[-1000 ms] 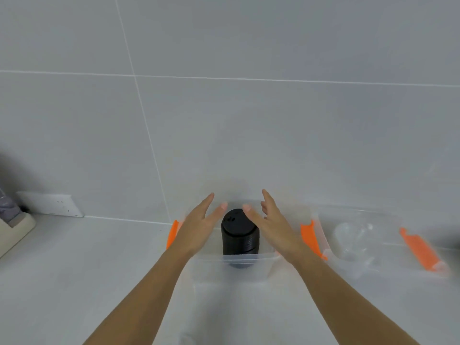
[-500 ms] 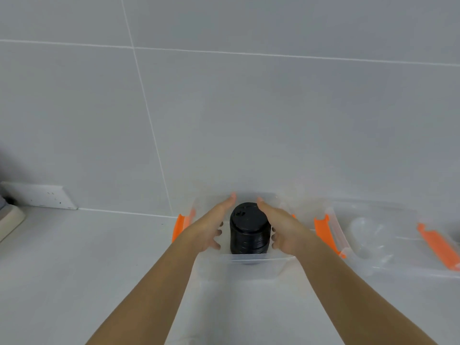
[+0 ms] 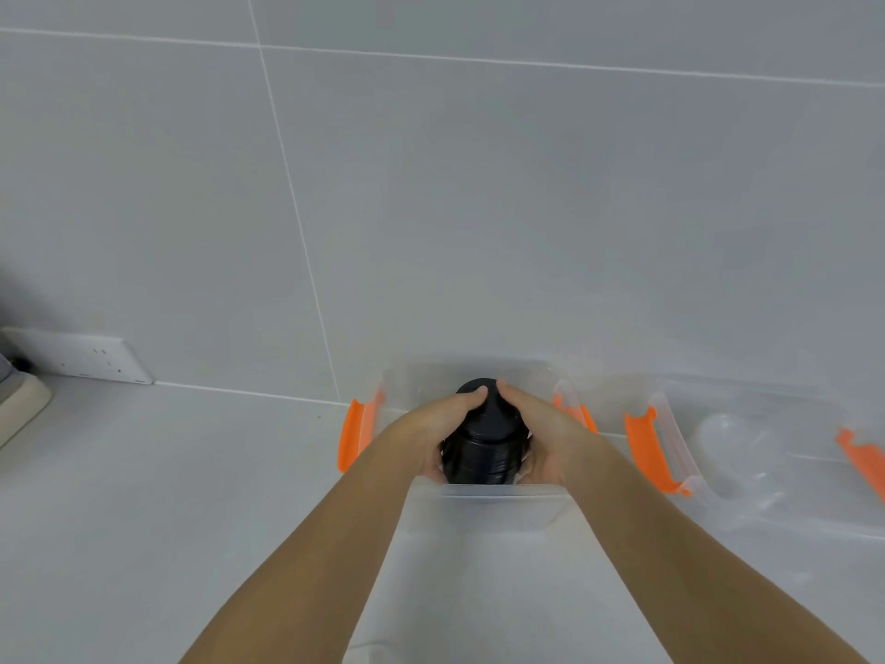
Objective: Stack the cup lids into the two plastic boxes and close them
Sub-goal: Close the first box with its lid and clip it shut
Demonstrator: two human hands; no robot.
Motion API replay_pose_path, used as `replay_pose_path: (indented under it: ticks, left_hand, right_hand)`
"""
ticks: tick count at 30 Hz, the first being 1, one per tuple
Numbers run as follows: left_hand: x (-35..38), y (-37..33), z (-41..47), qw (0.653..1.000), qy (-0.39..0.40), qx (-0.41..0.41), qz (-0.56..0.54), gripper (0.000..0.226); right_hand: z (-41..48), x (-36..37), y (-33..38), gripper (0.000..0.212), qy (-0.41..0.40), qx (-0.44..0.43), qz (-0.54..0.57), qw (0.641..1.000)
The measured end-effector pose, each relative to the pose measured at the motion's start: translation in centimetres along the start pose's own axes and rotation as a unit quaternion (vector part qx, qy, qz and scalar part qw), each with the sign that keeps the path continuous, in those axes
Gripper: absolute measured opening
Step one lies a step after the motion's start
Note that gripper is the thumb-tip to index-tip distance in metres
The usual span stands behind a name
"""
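A tall stack of black cup lids (image 3: 481, 448) stands upright inside a clear plastic box (image 3: 483, 508) with orange clips on its sides. My left hand (image 3: 438, 431) wraps the stack's left side and my right hand (image 3: 536, 433) wraps its right side, thumbs resting on the top lid. Both hands are inside the box. A second clear box (image 3: 680, 452) with orange clips sits to the right and holds a stack of clear lids (image 3: 732, 448).
A grey tiled wall rises right behind the boxes. A white wall socket (image 3: 91, 359) sits low at the left, with a beige object (image 3: 19, 404) at the left edge. The boxes rest on a white counter (image 3: 167, 496).
My hands went from spread open beside the black stack to closed around it from both sides. The camera tilted slightly downward.
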State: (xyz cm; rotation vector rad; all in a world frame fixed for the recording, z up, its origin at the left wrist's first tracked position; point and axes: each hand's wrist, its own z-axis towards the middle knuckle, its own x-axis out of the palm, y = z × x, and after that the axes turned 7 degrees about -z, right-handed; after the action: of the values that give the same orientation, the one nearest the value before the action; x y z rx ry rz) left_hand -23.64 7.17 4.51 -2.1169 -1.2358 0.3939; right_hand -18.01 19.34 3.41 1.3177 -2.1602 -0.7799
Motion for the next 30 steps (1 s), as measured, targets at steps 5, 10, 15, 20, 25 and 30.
replay_pose_path:
  ticks: [5,10,15,20,25,30]
  left_hand:
    - [-0.9,0.1,-0.3,0.996,-0.004,0.011,-0.089,0.037]
    - [-1.4,0.2,-0.2,0.993,0.013,0.023,-0.111,0.02]
    - [-1.4,0.1,-0.5,0.992,0.043,0.034,-0.11,0.012]
    - [-1.3,0.0,-0.1,0.982,0.053,0.012,-0.179,0.024]
    - [-1.0,0.2,0.2,0.988,0.004,0.004,-0.152,0.025]
    - [-1.1,0.2,0.5,0.984,-0.003,-0.012,-0.177,0.022]
  right_hand:
    - [0.1,0.2,0.0,0.025,0.04,0.004,-0.008,0.999]
    - [0.0,-0.1,0.1,0.021,0.056,-0.004,-0.005,0.998]
    - [-0.5,-0.2,0.2,0.03,0.063,-0.02,-0.02,0.998]
    - [-0.1,-0.1,0.2,0.026,0.045,-0.019,0.009,0.999]
    - [0.0,0.3,0.1,0.019,0.025,-0.022,-0.053,0.998]
    - [-0.2,0.8,0.4,0.029,0.012,-0.019,-0.083,0.996]
